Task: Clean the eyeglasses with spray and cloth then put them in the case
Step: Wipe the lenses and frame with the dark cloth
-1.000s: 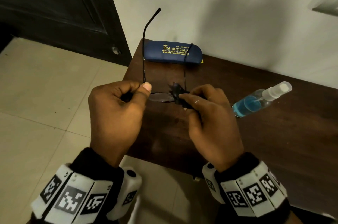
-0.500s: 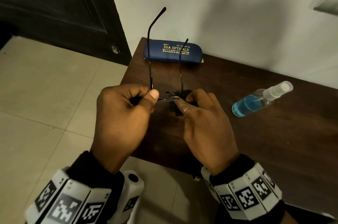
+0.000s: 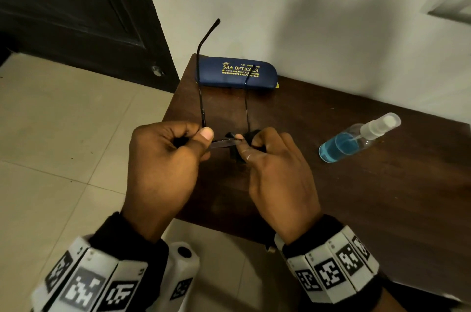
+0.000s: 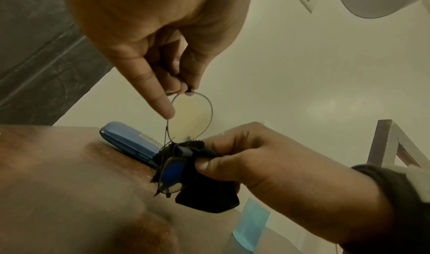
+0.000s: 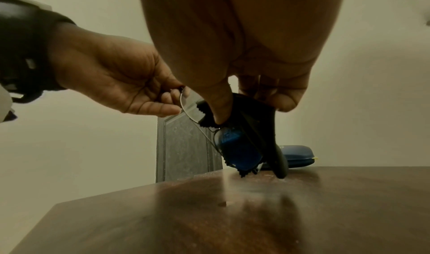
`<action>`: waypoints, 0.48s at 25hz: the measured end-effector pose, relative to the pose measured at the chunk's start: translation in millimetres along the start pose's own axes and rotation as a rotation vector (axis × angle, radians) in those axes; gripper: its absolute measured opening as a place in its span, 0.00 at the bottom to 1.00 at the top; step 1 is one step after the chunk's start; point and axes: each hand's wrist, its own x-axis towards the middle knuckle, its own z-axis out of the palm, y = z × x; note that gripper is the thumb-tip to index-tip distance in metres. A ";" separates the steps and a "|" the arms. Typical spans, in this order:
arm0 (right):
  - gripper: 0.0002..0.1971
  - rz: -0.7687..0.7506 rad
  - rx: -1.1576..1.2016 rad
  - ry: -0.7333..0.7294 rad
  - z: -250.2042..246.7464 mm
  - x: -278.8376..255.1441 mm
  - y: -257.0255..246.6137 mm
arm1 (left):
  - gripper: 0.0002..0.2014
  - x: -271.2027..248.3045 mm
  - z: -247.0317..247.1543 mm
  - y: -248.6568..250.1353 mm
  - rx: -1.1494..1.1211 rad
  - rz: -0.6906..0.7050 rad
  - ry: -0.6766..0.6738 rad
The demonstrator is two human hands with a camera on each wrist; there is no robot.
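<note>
One pair of thin black wire-framed eyeglasses (image 3: 224,142), one black cleaning cloth with a pinked edge (image 4: 207,193), one dark blue oblong eyeglass case with yellow lettering (image 3: 235,72) and one clear spray bottle of blue liquid with a white nozzle (image 3: 356,138) are present, with two hands at work.

The left hand (image 3: 163,166) has its fingers curled, thumb and fingertips pinching the outer rim of one lens near the hinge. The right hand (image 3: 277,174) is likewise curled, thumb and fingers clamped on the cloth, which is folded over the other lens; that lens shows partly through the fold in the left wrist view. The eyeglasses are held above the table between both hands, temple arms unfolded and pointing away from the person, toward the case.

The case lies closed at the far left corner of the dark brown wooden table (image 3: 382,209), next to the wall. The bottle lies on its side to the right of the hands, well apart from the case. Neither is touched.

A pale plastered wall (image 3: 305,5) stands behind the table, a dark panelled door (image 3: 76,18) to the left, and beige floor tiles (image 3: 51,146) below
</note>
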 end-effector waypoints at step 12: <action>0.22 -0.005 0.003 -0.010 -1.6 -0.6 -2.0 | 0.10 2.6 -1.7 -1.9 -0.029 -0.005 0.002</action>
